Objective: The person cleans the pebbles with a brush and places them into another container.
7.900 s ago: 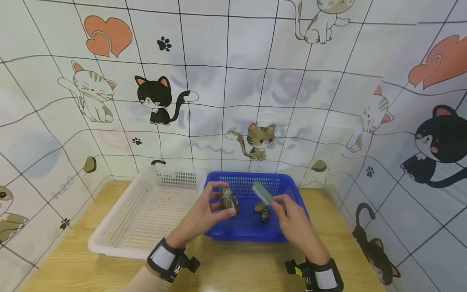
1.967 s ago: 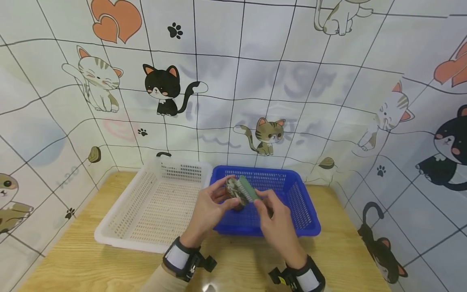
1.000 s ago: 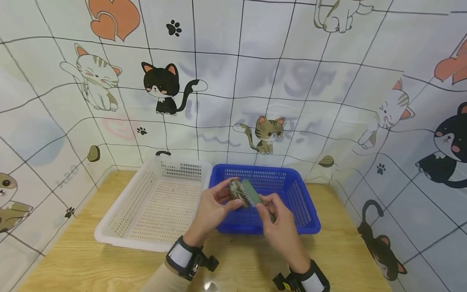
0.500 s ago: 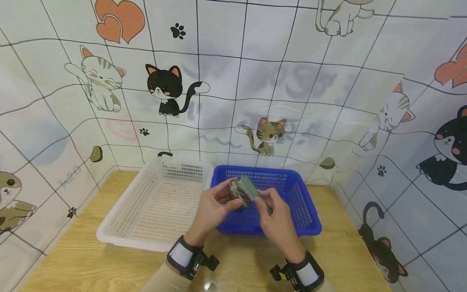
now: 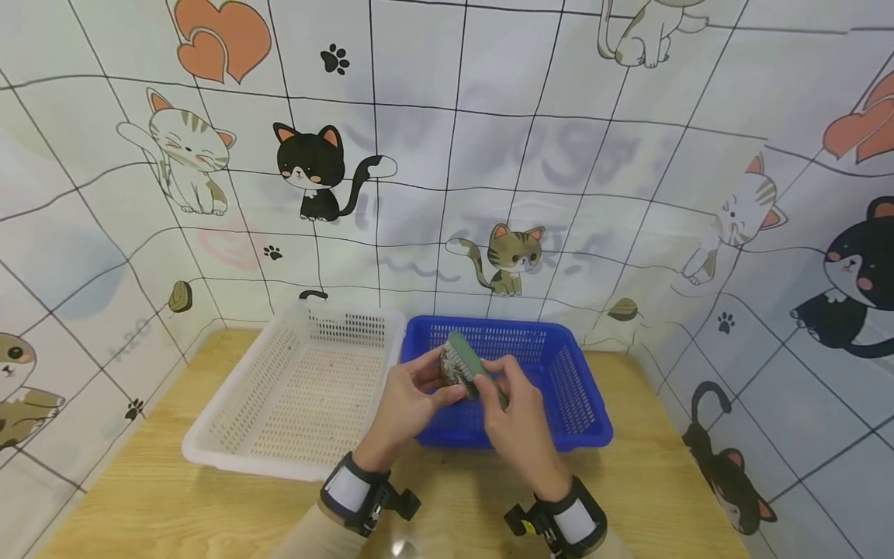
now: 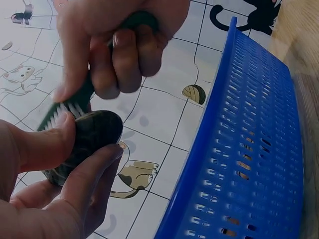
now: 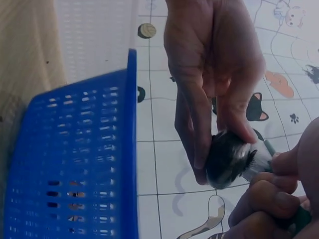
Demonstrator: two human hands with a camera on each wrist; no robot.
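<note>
In the head view my left hand (image 5: 408,400) holds a dark, mottled, rounded shell-like piece (image 5: 452,371) between thumb and fingers, over the blue basket (image 5: 576,388). My right hand (image 5: 518,415) grips a green scrub brush (image 5: 464,352) by its handle, and the white bristles press against the piece's upper right side. Seen from the left wrist, the piece (image 6: 97,130) is smooth and dark with faint markings, and the brush bristles (image 6: 64,113) meet its far side. The right wrist view shows pale streaks on the piece (image 7: 227,162).
A white perforated basket (image 5: 230,458) stands left of the blue one, with their rims close together. Both sit on a wooden table (image 5: 447,497) against a wall sheet printed with cats (image 5: 307,171). Brownish patches (image 6: 243,164) show through the blue basket's holes in the left wrist view.
Nearly eight seconds ago the brush was apart from the piece; now its bristles lie on it. In the last second the brush has shifted up and left across the piece. The left hand keeps its hold.
</note>
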